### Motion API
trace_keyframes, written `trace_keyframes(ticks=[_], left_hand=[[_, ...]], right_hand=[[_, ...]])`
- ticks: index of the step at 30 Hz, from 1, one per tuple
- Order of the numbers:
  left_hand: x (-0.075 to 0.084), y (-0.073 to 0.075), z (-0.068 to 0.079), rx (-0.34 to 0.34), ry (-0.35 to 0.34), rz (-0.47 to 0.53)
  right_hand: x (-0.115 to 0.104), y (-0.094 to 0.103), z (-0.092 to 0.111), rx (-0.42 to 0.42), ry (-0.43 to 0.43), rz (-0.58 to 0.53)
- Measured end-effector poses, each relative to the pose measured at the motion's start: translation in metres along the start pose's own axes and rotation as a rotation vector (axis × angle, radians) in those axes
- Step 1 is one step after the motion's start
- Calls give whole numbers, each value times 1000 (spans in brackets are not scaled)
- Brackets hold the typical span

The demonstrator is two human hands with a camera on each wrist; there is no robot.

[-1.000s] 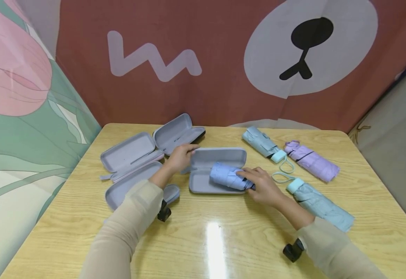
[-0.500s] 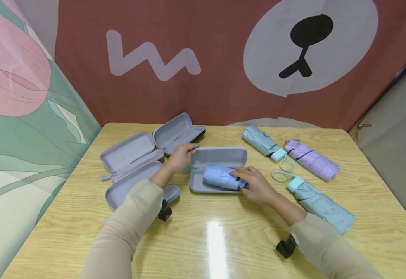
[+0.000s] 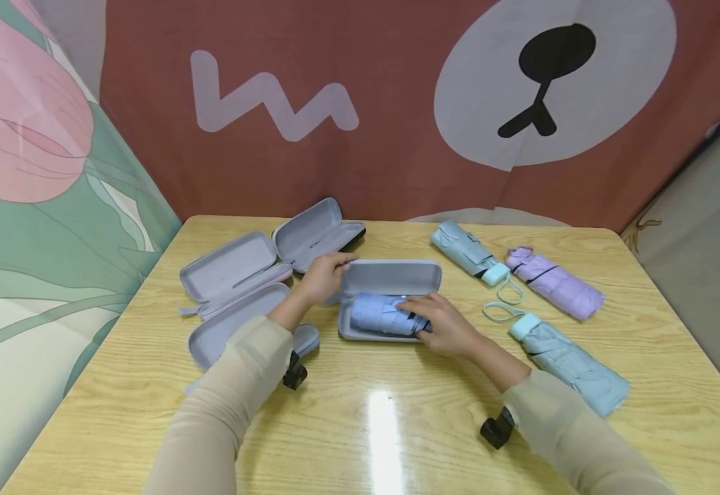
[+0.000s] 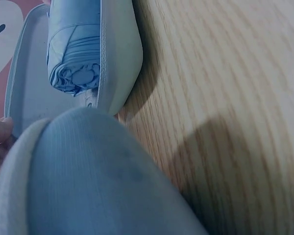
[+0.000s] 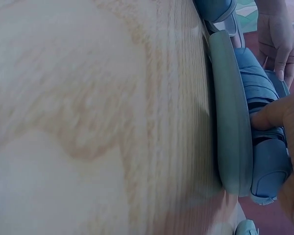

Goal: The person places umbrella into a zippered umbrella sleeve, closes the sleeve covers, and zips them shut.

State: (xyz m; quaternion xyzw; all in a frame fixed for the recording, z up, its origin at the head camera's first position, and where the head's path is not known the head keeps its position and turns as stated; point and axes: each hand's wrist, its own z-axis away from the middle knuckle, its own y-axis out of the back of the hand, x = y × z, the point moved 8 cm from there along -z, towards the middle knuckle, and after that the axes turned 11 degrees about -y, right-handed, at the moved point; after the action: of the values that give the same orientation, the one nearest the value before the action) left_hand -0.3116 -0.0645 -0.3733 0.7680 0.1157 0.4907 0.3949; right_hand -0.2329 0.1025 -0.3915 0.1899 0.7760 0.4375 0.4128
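Note:
An open grey-lined zip case (image 3: 392,276) stands mid-table with its lid raised behind. My left hand (image 3: 322,276) pinches the lid's upper left corner between thumb and fingers; the left wrist view shows only part of that hand (image 4: 0,137) at the rim. A folded blue umbrella (image 3: 377,314) lies lengthwise over the case's lower half. My right hand (image 3: 448,326) grips its right end, fingers on top and thumb at the near side. In the right wrist view the umbrella (image 5: 257,81) sits behind the case's front wall (image 5: 230,117), and its dark strap shows beside my thumb.
More open cases lie at left: one pinkish-edged (image 3: 230,268), one black-backed (image 3: 310,237), and one (image 3: 236,326) partly behind my left sleeve. At right are two teal folded umbrellas (image 3: 461,247) with wrist loops and a purple umbrella (image 3: 554,285). A patterned curtain (image 3: 397,172) hangs behind the table.
My right hand has moved left with the blue umbrella, which now lies flatter and further inside the case. The left hand has stayed at the lid's corner.

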Motion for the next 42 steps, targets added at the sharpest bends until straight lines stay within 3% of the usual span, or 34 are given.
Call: trace_keyframes(ticks=[20, 42], left_hand=[[3, -2, 0, 5, -30, -17], [-4, 0, -1, 9, 33, 33]], right_hand=[[3, -15, -8, -112, -42, -15], [21, -24, -22, -180, -93, -135]])
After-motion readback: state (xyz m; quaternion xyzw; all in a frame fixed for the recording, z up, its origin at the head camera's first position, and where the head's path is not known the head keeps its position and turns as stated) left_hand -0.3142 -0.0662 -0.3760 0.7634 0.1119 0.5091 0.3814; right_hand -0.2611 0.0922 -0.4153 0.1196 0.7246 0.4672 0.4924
